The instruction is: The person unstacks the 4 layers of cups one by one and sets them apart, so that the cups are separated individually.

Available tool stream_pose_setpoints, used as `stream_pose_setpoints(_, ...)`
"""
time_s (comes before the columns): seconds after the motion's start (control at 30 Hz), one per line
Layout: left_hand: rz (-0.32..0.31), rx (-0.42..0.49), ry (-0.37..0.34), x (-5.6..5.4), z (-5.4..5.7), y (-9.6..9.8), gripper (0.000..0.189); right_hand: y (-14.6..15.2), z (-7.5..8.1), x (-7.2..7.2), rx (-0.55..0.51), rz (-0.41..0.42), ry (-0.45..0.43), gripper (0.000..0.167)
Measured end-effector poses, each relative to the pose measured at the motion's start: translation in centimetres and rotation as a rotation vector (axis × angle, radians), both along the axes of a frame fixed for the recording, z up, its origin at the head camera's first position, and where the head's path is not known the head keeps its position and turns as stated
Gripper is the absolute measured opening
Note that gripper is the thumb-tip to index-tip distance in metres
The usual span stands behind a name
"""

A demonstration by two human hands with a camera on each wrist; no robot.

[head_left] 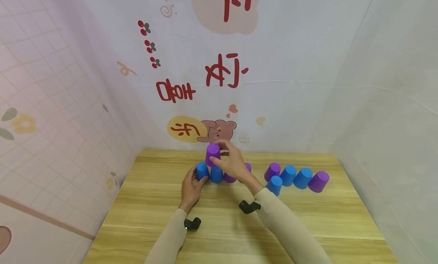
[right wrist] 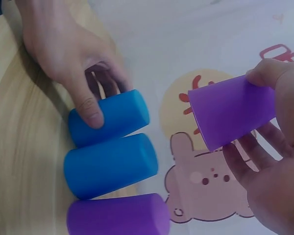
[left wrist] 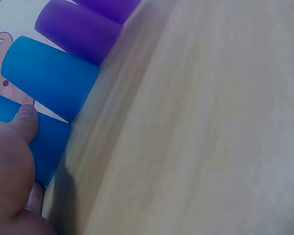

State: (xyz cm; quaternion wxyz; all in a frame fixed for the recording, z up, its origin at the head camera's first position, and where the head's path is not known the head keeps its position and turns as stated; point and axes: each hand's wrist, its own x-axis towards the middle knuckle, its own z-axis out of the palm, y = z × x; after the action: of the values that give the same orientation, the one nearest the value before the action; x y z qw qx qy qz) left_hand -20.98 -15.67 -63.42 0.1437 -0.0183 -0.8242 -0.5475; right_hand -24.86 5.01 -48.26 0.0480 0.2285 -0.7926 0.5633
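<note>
An upside-down purple cup (head_left: 212, 153) is held by my right hand (head_left: 234, 162) above a row of upside-down cups. In the right wrist view, thumb and fingers grip this purple cup (right wrist: 230, 110) from opposite sides, apart from the cups below. My left hand (head_left: 191, 188) holds the leftmost blue cup (head_left: 202, 170) of the row, which stands on the table, thumb on its near side. Beside it stands another blue cup (head_left: 216, 175), then a purple cup (head_left: 229, 177). A further purple cup (head_left: 248, 166) is partly hidden by my right hand.
Further right on the wooden table (head_left: 219, 233) stand a purple cup (head_left: 272, 171), two blue cups (head_left: 289, 175) and another purple cup (head_left: 319, 181), all upside down. A blue cup (head_left: 275, 185) stands in front of them, partly behind my right forearm. A printed cloth (head_left: 291, 116) hangs behind the table.
</note>
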Motion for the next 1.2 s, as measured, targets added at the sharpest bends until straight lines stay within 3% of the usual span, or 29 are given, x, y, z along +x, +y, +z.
stream_pose_setpoints(0.2, 0.007, 0.002, 0.02, 0.0, 0.0, 0.1, 0.066, 0.4, 0.9, 0.2, -0.023, 0.003, 0.058, 0.058)
stream_pose_setpoints(0.4, 0.002, 0.003, 0.002, 0.0, -0.2, 0.1, 0.067, 1.7, 1.1, 0.8, -0.02, -0.027, 0.052, 0.056)
stream_pose_setpoints(0.77, -0.004, 0.024, -0.036, 0.3, 0.2, 0.1, 0.069, 6.1, 1.5, 2.3, -0.016, -0.099, -0.004, 0.059)
stream_pose_setpoints(1.2, -0.005, 0.007, -0.038, 0.2, 0.0, 0.0, 0.07, 11.3, 1.8, 4.4, -0.022, -0.189, 0.026, 0.058)
